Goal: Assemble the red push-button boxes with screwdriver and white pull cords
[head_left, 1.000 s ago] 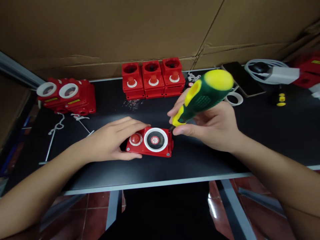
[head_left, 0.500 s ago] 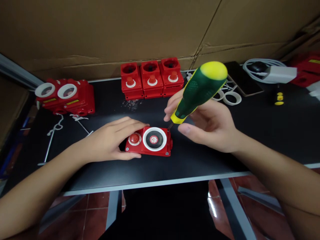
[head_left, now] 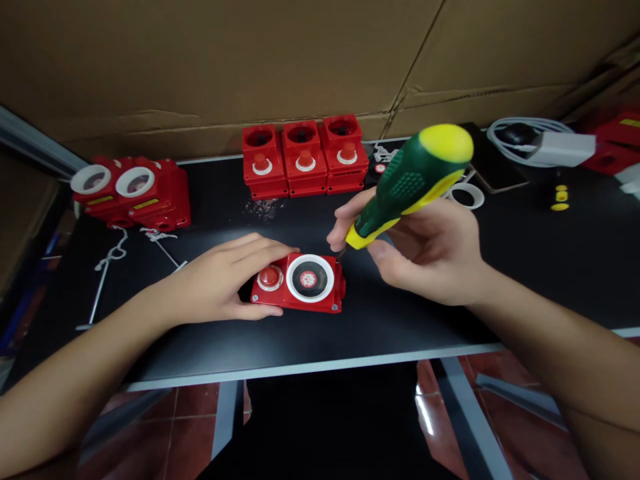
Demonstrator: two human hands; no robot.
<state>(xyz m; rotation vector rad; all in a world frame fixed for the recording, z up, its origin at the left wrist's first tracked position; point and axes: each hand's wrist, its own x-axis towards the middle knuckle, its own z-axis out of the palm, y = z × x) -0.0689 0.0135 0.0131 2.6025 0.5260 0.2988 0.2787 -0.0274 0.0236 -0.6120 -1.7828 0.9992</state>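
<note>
On the black tabletop lies a red alarm box [head_left: 320, 308] with a white-ringed round window and a small red dome in a white collar. My left hand [head_left: 227, 277] is closed around its left end, fingers along the far side and thumb along the near edge. A screwdriver [head_left: 410, 187] with a green and yellow handle leans over the box's right end. The fingers of my right hand [head_left: 430, 247] grip it low on the handle. Its short visible shaft points down at the far right corner of the box; the tip's exact contact is hard to see.
Three red housings [head_left: 305, 160] stand in a row at the back. Two more with white rings [head_left: 137, 193] are at the left, near thin metal rods with cord [head_left: 100, 287]. To the right are a white ring [head_left: 466, 195], a dark phone-like slab [head_left: 495, 167], and a coiled cable [head_left: 530, 127].
The screwdriver handle has tilted and shifted to the right, and my right fingers have closed in around it. My left hand and the box have stayed in place.
</note>
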